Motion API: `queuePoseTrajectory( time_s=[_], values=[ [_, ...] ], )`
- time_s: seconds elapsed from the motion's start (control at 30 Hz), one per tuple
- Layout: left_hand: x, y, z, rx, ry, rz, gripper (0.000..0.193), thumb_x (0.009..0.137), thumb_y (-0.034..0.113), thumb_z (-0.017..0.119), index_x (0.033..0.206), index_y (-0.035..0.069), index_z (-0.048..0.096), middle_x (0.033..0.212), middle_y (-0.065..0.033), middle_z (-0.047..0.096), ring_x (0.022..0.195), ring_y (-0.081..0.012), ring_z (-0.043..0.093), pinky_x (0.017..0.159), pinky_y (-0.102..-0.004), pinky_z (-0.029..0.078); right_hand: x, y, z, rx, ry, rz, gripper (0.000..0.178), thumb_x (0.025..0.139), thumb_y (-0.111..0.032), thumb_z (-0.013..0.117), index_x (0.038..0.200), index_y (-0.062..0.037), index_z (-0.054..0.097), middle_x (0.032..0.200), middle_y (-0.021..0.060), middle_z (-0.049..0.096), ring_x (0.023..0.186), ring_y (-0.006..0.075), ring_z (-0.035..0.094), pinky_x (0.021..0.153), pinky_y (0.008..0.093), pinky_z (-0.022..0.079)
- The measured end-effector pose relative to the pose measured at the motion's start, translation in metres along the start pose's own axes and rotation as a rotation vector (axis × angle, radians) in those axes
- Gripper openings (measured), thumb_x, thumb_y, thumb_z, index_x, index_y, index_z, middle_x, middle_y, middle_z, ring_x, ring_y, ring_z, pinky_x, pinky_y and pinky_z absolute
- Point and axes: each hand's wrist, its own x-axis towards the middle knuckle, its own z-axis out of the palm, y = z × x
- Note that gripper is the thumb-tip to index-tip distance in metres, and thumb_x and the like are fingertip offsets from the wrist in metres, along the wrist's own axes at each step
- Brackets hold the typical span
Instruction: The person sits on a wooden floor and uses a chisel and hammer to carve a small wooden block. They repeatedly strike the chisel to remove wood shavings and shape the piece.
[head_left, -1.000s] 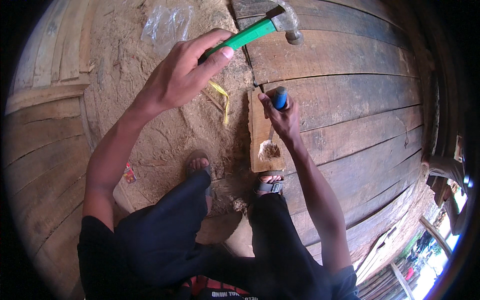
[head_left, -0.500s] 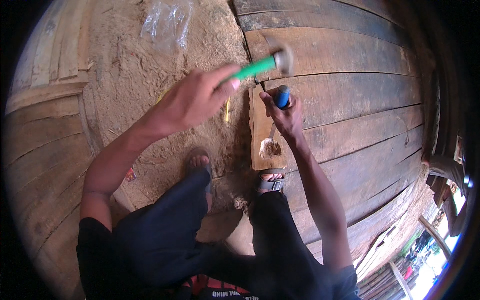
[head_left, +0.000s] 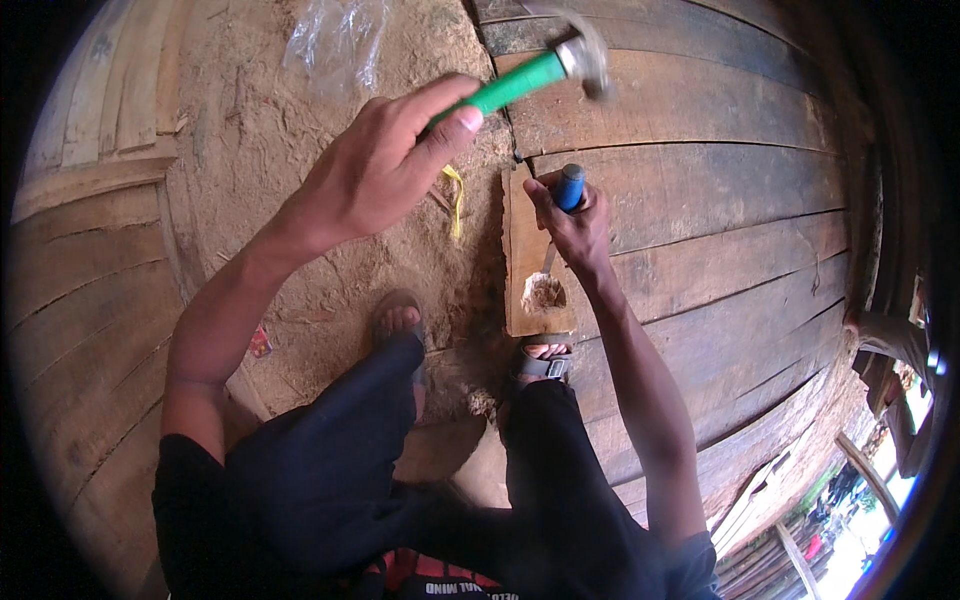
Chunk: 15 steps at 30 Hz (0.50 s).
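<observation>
My left hand [head_left: 385, 165] is closed round the green handle of a claw hammer [head_left: 525, 80], whose metal head is raised beyond my right hand. In my right hand [head_left: 582, 232] a chisel [head_left: 570, 188] stands with the butt of its blue handle facing up. Its narrow blade runs down to a rough pale hollow [head_left: 543, 293] cut in a wooden block [head_left: 527, 322]. The blade tip reaches the hollow's far edge. A gap separates the hammer head from the chisel handle. One sandalled foot is at the near end of the block.
Wooden planks [head_left: 700, 190] lie on the right, beside the block. Dusty ground [head_left: 260, 130] with shavings spreads to the left, with a clear plastic bag [head_left: 340, 45] and a yellow strip [head_left: 457, 200] on it. More boards [head_left: 95, 250] stand along the far left.
The hammer has risen slightly, away from the chisel, its head moving up and to the right. My right hand and the chisel stay nearly where they were.
</observation>
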Motion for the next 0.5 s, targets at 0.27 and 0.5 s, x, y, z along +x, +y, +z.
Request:
queuePoseTrajectory(
  time_s=[0.27,0.5],
  values=[
    [0.004,-0.008,0.003,0.047,-0.078,-0.010,0.034,0.103,0.036,0.040,0.105,0.005,0.055,0.063,0.0039,0.045,0.049,-0.0076,0.042,0.044,-0.0265,0.038,0.004,0.001,-0.004,-0.003,-0.005,0.005,0.026,0.087,-0.025,0.072,0.086,-0.0001,0.067,0.059,-0.0008,0.055,0.053,0.0060,0.050,0.049,0.0241,0.041],
    [0.020,-0.025,0.004,0.110,-0.180,-0.004,0.032,0.104,0.034,0.040,0.099,0.006,0.054,0.061,0.0047,0.041,0.047,-0.0074,0.037,0.041,-0.0258,0.033,0.006,0.001,-0.003,0.006,-0.008,0.029,0.025,0.088,-0.023,0.071,0.084,0.0007,0.065,0.059,-0.0007,0.055,0.052,0.0065,0.051,0.048,0.0241,0.041]
  ],
)
